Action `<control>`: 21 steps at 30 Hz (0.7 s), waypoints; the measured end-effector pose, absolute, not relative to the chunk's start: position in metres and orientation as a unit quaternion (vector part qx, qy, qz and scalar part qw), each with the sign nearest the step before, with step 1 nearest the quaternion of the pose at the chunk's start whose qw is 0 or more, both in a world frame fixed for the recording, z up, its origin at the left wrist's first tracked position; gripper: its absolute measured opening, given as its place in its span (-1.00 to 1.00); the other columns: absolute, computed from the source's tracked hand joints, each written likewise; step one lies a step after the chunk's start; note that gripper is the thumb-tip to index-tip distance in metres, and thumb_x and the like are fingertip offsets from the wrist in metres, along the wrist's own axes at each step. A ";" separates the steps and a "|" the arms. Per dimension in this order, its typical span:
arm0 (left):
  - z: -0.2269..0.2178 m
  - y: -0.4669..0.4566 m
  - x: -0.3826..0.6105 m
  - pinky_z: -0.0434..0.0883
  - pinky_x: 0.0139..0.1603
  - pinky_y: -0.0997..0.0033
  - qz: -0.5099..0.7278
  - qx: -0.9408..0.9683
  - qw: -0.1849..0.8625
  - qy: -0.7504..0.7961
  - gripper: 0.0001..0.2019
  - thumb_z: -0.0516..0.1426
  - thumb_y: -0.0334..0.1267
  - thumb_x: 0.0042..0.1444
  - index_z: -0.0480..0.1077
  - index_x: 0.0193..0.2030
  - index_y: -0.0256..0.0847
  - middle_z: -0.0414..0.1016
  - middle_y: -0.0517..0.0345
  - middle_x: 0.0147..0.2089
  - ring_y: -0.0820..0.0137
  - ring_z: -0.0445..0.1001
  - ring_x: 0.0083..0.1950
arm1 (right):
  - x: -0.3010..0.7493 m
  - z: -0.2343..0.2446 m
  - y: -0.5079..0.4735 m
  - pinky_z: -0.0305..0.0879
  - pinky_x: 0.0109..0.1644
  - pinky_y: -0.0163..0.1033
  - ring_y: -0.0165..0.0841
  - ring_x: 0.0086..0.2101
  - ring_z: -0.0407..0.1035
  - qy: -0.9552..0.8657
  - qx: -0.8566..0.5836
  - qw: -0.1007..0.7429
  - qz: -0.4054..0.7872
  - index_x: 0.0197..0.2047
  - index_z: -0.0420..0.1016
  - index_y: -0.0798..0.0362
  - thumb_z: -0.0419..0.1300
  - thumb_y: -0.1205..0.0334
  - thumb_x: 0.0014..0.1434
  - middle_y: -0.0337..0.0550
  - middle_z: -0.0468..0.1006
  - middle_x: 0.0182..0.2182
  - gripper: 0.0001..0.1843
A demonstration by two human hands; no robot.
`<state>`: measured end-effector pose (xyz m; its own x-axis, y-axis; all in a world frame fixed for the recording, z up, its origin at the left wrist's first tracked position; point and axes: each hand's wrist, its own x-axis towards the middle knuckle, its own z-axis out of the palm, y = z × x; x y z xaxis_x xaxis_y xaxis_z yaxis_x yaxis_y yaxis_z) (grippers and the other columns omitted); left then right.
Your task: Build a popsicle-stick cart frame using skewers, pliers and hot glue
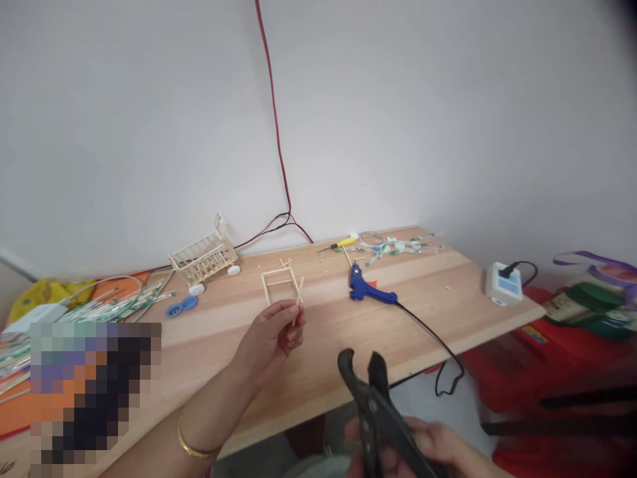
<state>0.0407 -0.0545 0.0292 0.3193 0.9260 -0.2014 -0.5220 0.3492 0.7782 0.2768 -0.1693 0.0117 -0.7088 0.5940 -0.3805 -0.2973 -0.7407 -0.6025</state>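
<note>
Over the table, my left hand (pixel 273 335) pinches a short thin wooden stick (pixel 300 292) between thumb and fingers. Just beyond it lies a small rectangular frame of wooden sticks (pixel 279 273). My right hand (pixel 423 438), low in the view past the table's front edge, is wrapped around the handles of a black hand cutter (pixel 371 392). The cutter's curved jaw and blade stand apart with nothing between them. A blue glue gun (pixel 371 291) lies on its side to the right of the frame, its black cord trailing off the table edge.
A small stick-built cart (pixel 204 255) with white cap wheels stands at the back left, near blue caps (pixel 182 306). Bundled sticks (pixel 114 309) lie left. Behind the glue gun are a yellow screwdriver (pixel 343 243) and plastic scraps (pixel 398 247). A white power adapter (pixel 503 284) sits right.
</note>
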 end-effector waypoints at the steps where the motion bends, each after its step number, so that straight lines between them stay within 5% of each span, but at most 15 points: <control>1: 0.029 -0.057 0.041 0.07 -0.55 0.59 0.480 0.308 0.753 0.328 -0.88 0.24 -0.32 -0.01 0.41 -0.41 -0.33 0.43 0.15 -0.41 0.66 0.17 -0.57 | 0.275 0.014 -0.164 0.17 0.08 -0.05 -0.17 -0.08 0.41 -0.213 -0.281 0.281 0.893 0.02 0.46 0.09 0.09 -0.05 0.02 0.09 0.52 -0.09 -0.44; 5: 0.034 -0.069 0.048 0.09 -0.54 0.60 0.446 0.323 0.771 0.321 -0.89 0.24 -0.34 0.00 0.42 -0.39 -0.33 0.48 0.06 -0.27 0.64 0.25 -0.52 | 0.271 0.025 -0.126 0.24 -0.02 -0.03 -0.17 -0.17 0.42 -0.199 -0.246 0.326 0.891 -0.03 0.45 0.18 0.00 -0.02 0.04 0.13 0.52 -0.14 -0.44; 12: 0.067 -0.053 0.065 0.16 -0.54 0.51 0.405 0.393 0.766 0.309 -0.88 0.20 -0.28 0.02 0.39 -0.38 -0.30 0.26 0.26 -0.61 0.57 0.17 -0.60 | 0.254 0.048 -0.052 0.17 0.08 -0.01 -0.12 -0.06 0.37 -0.334 -0.204 0.240 0.888 -0.02 0.41 0.19 0.03 0.04 0.01 0.15 0.48 -0.07 -0.47; 18: 0.089 -0.031 0.056 0.08 -0.56 0.56 0.477 0.400 0.710 0.329 -0.87 0.18 -0.25 0.04 0.40 -0.38 -0.30 0.18 0.28 -0.58 0.58 0.14 -0.57 | 0.244 0.061 -0.028 0.09 0.14 0.03 -0.11 0.08 0.24 -0.451 -0.148 0.219 0.853 0.09 0.33 0.01 0.25 -0.28 -0.12 0.05 0.42 0.02 -0.21; 21: 0.086 -0.028 0.055 0.09 -0.54 0.57 0.490 0.398 0.699 0.337 -0.87 0.19 -0.26 0.03 0.42 -0.38 -0.31 0.20 0.27 -0.56 0.58 0.15 -0.54 | 0.240 0.053 -0.027 0.08 0.15 -0.02 -0.20 0.02 0.28 -0.484 -0.155 0.214 0.834 0.08 0.35 -0.02 0.38 0.00 -0.14 -0.03 0.43 -0.06 -0.30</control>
